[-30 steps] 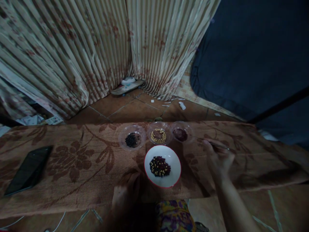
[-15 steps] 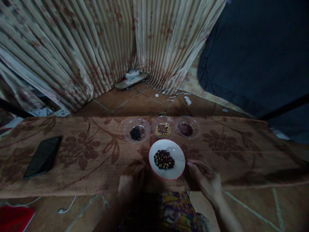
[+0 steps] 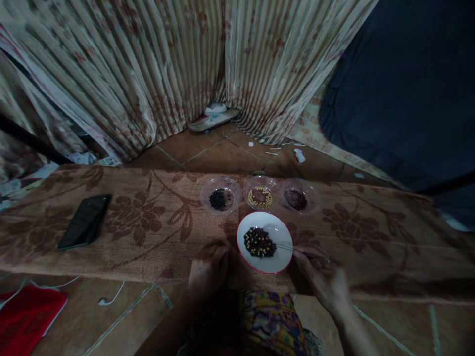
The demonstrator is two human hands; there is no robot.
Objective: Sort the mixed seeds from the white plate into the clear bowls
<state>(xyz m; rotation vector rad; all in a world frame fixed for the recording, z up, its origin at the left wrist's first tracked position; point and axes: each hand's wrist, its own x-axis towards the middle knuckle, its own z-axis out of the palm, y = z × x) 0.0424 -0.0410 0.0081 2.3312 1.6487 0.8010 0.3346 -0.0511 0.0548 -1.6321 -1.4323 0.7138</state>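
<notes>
A white bowl with a red rim [image 3: 284, 230] stands near the table's front edge, holding a mix of dark and yellow beans [image 3: 260, 242]. From the right, my right hand [image 3: 321, 272] grips a small wire whisk [image 3: 285, 245], its wires inside the bowl beside the beans. My left hand [image 3: 208, 269] rests closed on the cloth left of the bowl, apart from it, with nothing visible in it. Behind the bowl three clear plastic bowls form a row: one with black beans [image 3: 218, 200], one with yellow beans [image 3: 260, 198] and one with dark red beans [image 3: 297, 200].
A brown patterned cloth [image 3: 148, 257] covers the table. A black phone [image 3: 84, 221] lies at its left. Beyond are striped curtains [image 3: 178, 64], a skateboard [image 3: 213, 121] and litter [image 3: 299, 155] on the tiled floor. A red bag-like item [image 3: 33, 316] lies at lower left.
The whole view has shifted, so the table and its things appear farther right. My right hand still holds the whisk in the bowl, and my left hand stays beside it.
</notes>
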